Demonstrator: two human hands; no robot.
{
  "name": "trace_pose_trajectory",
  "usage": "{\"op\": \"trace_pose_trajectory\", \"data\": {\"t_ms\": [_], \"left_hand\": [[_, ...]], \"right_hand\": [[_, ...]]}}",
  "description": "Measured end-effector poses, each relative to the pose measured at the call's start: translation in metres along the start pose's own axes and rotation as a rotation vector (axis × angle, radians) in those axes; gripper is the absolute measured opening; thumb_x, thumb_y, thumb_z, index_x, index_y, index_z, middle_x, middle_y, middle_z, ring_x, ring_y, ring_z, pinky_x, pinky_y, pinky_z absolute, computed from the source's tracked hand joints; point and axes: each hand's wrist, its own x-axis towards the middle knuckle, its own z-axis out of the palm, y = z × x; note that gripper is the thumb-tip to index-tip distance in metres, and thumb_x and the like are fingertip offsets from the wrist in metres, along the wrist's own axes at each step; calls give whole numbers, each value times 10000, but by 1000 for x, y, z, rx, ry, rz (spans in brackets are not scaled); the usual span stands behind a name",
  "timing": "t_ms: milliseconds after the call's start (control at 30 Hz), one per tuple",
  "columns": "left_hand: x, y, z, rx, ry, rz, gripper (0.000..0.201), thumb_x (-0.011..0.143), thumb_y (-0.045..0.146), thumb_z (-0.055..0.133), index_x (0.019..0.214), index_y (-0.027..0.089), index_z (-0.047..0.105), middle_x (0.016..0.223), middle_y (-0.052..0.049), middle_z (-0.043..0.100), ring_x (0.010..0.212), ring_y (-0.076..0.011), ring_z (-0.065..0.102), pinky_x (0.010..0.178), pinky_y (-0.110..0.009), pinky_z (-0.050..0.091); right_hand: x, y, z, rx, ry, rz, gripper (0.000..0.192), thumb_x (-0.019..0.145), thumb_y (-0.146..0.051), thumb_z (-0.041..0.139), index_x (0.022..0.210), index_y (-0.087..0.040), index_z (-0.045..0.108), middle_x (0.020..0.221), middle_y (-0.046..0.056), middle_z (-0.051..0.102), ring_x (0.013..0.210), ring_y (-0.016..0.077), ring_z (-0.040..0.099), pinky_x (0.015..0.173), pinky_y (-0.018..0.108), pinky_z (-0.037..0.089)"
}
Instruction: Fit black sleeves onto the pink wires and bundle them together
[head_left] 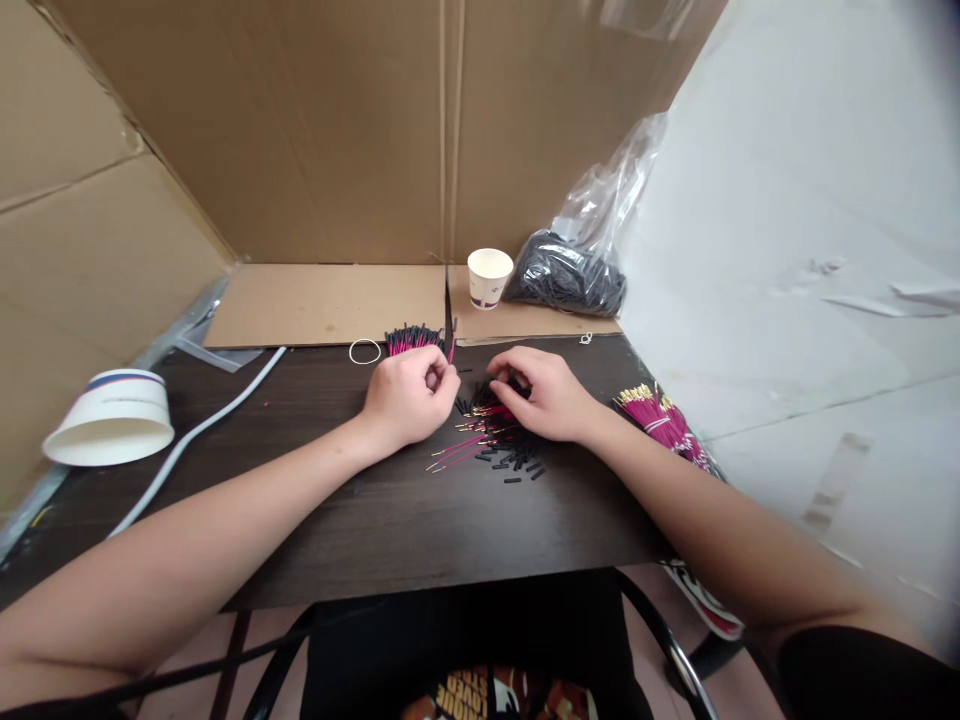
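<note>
My left hand (416,395) is closed in a pinch at the middle of the dark table. A thin red wire with a black sleeve (454,335) sticks up from its fingers. Just behind this hand lies a bundle of red wires with black sleeved ends (412,338), partly hidden by the knuckles. My right hand (546,395) curves over a loose pile, its thumb and fingertips slightly apart; nothing shows between the tips. Under and in front of it are short black sleeves (514,460) and loose red wires with gold-coloured tips (457,450).
A tied bundle of red wires (664,420) lies by my right forearm. Behind stand a paper cup (489,280) and a clear bag of black sleeves (570,275). Leftward are a tipped paper cup (112,415), a white cable (199,430) and a rubber band (364,351). Cardboard walls (315,130) enclose the table.
</note>
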Motion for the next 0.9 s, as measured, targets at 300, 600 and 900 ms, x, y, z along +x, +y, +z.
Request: {"op": "trace_pose_trajectory", "data": {"t_ms": [300, 600, 900], "left_hand": [[13, -20, -3, 343, 1, -81, 295, 814, 225, 708, 643, 237, 468, 574, -22, 583, 535, -201, 503, 564, -331, 330], [13, -31, -1, 349, 43, -53, 252, 785, 246, 744, 668, 238, 522, 606, -42, 544, 624, -232, 516, 629, -373, 467], [7, -18, 5, 239, -66, 217, 174, 1005, 248, 682, 1098, 169, 806, 1270, -178, 675, 1197, -373, 525, 1082, -579, 520]], "right_hand": [[1, 0, -7, -81, -126, -43, 108, 912, -110, 635, 959, -207, 632, 910, 41, 652, 850, 207, 608, 803, 347, 481], [1, 1, -24, -185, -347, -77, 96, 924, -107, 630, 939, -199, 651, 959, 64, 649, 918, 230, 590, 830, 365, 453], [3, 1, -24, -154, -399, -95, 104, 1000, -131, 642, 1008, -169, 739, 993, 83, 684, 909, 227, 631, 836, 373, 496]]}}
